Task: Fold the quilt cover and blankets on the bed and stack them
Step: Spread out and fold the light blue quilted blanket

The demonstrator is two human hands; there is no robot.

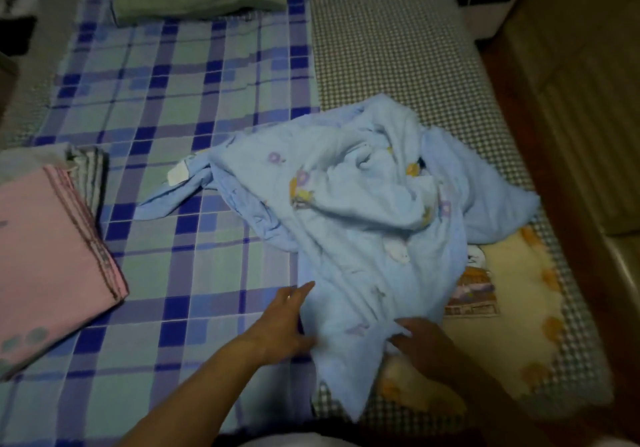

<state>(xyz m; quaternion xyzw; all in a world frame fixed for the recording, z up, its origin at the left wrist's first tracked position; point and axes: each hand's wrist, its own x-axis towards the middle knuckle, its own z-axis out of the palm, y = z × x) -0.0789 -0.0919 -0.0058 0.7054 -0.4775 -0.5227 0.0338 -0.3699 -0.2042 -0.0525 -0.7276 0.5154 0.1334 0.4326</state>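
A crumpled light-blue quilt cover point(363, 204) with small flower prints is spread at centre right of the frame on the bed point(173, 100). A white label point(178, 173) is seen, unreadable. Its lower edge is touched by the left hand point(282, 322), grip wide, and the right hand point(424, 341), grip unclear.

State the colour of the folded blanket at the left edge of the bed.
Pink folded blanket, seen in the head view.

Two bare forearms in view, no sleeves showing down to frame edge. Left hand point(282, 322): no glove, small pale spot on one finger, maybe ring, too blurred to tell. Right hand point(420, 341): no glove, deep in shadow, detail lost. No watch or band on either wrist.
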